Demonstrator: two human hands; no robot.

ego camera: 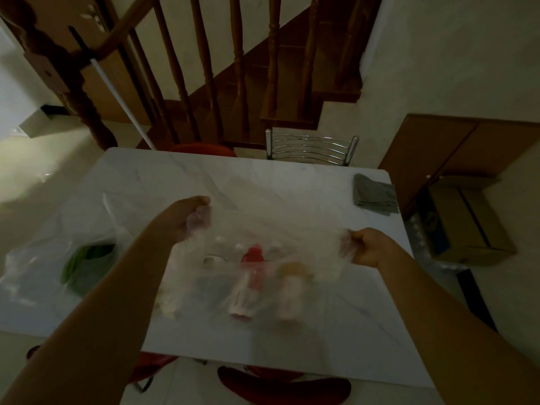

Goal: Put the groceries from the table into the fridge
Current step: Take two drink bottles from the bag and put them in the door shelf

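Dim room, stairs far, white counter [292, 182] near. My left hand [193, 216] and right hand [366, 247] each pinch clear bag [263, 276], stretching it; bottles blurred inside. Second bag [73, 258] with greens left. No fridge visible; nothing stored yet.

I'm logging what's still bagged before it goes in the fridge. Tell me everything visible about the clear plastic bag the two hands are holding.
The clear plastic bag is thin, crinkled, see-through film, blurred by motion. The left hand and right hand each grip a side of its top, stretching it over the white marble-look table. Inside show a red-capped bottle, a yellowish-capped bottle and other pale items too blurred to name. Whether its bottom rests on the table is unclear.
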